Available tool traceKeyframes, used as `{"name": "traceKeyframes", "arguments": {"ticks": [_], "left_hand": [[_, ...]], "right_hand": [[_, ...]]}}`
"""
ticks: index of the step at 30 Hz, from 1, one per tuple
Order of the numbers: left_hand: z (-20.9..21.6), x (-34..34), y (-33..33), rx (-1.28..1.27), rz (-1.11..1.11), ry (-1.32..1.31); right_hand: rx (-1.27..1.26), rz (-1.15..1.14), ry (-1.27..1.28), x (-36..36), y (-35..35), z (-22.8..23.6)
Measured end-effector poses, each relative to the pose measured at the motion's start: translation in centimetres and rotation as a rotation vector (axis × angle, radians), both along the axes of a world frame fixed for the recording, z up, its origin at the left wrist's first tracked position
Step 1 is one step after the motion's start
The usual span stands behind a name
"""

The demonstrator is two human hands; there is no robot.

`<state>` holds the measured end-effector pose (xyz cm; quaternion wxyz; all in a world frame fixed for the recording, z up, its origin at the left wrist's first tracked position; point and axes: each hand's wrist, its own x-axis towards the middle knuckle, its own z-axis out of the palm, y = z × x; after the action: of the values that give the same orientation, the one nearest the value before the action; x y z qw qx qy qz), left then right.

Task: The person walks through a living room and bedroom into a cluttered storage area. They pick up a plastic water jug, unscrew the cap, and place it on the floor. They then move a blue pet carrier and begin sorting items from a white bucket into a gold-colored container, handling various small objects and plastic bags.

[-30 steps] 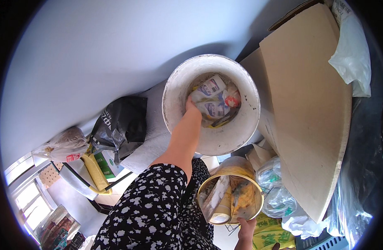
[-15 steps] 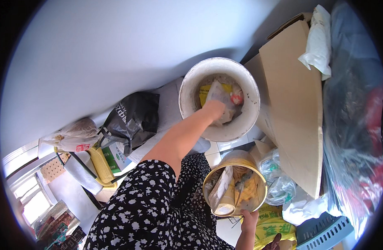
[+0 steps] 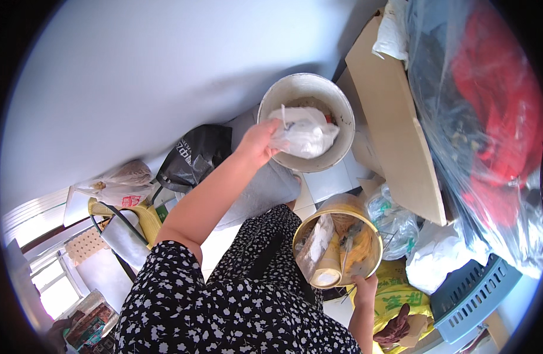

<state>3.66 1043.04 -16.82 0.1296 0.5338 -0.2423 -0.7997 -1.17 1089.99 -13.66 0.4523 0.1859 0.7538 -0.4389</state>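
My left hand (image 3: 262, 139) is closed on a white plastic bag (image 3: 310, 139) with something pale inside, at the mouth of a large round white bucket (image 3: 270, 97). The bag covers most of the bucket's inside; a bit of red shows beside it. My right hand (image 3: 364, 287) grips the lower edge of a yellowish bucket (image 3: 374, 253), tilted so its mouth faces me. Inside that bucket lie a flat whitish-grey slab (image 3: 314, 248), a tan roll (image 3: 328, 268) and some orange-brown material (image 3: 360, 248).
To the left are a black bag (image 3: 196, 154) and a yellow basket-like bag (image 3: 144, 225). At right stand a cardboard sheet (image 3: 395, 118), a clear plastic sack with red contents (image 3: 490, 118), a blue slotted basket (image 3: 475, 301) and a yellow printed sack (image 3: 401, 289).
My left hand has come up and left out of the white bucket, now with the white plastic bag in it. My right hand still holds the yellowish bucket; the view has shifted.
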Motion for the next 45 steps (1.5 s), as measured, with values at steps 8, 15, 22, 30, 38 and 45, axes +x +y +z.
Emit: {"name": "traceKeyframes", "arguments": {"ticks": [8,15,22,30,38,45], "left_hand": [[11.8,1.4,0.0,-0.073,0.296,0.158],[17.7,4.5,-0.6,-0.209,0.526,0.275],[7.3,6.7,-0.2,-0.367,0.618,0.035],[-5.3,5.6,6.0,-0.534,0.468,-0.117],[-12.1,-1.8,8.4,-0.497,0.392,-0.328],[-13.5,-2.1,4.7,-0.58,0.395,-0.366]], "right_hand": [[-0.11,-0.027,0.067,-0.2,0.7,1.2],[-0.129,-0.009,0.059,-1.1,1.9,0.6],[-0.106,0.055,0.057,-1.9,1.2,1.0],[-0.059,0.074,0.041,-2.3,1.7,1.0],[-0.009,0.151,0.032,-2.3,0.3,0.8],[-0.038,0.204,0.011,-3.0,-0.8,1.8]]}}
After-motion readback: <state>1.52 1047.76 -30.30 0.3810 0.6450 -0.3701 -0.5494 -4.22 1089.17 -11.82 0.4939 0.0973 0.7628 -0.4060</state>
